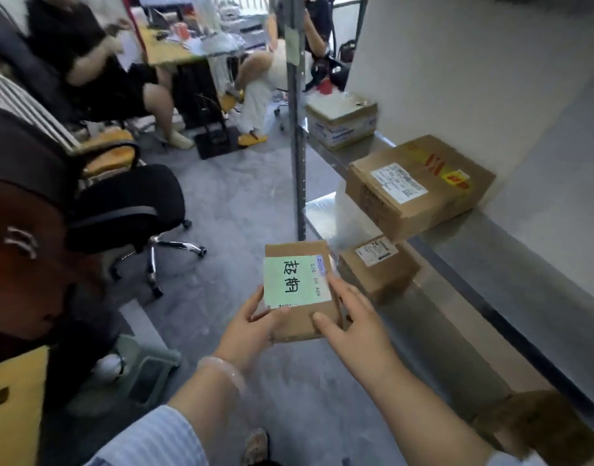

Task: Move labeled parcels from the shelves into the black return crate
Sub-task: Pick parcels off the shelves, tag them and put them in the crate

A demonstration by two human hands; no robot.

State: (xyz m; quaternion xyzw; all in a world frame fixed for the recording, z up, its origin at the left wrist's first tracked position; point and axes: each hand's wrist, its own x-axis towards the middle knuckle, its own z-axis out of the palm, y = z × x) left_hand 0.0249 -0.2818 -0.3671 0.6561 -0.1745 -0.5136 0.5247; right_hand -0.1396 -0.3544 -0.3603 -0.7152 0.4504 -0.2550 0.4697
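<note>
A small brown cardboard parcel (300, 317) with a pale green handwritten label is held over the grey floor in front of me. My left hand (252, 327) grips its left edge, thumb on top. My right hand (352, 317) holds its right side, thumb on the top face and fingers along the edge. On the metal shelves (457, 227) to the right lie a large labeled box (420, 186), a smaller labeled box (378, 267) on the level below and a taped box (342, 121) further back. No black crate is in view.
A shelf upright post (297, 129) stands just beyond the parcel. A black office chair (127, 210) sits at the left, with seated people and a desk (174, 48) behind it. Another brown box (537, 428) lies low at the right. A capped person is close at my left.
</note>
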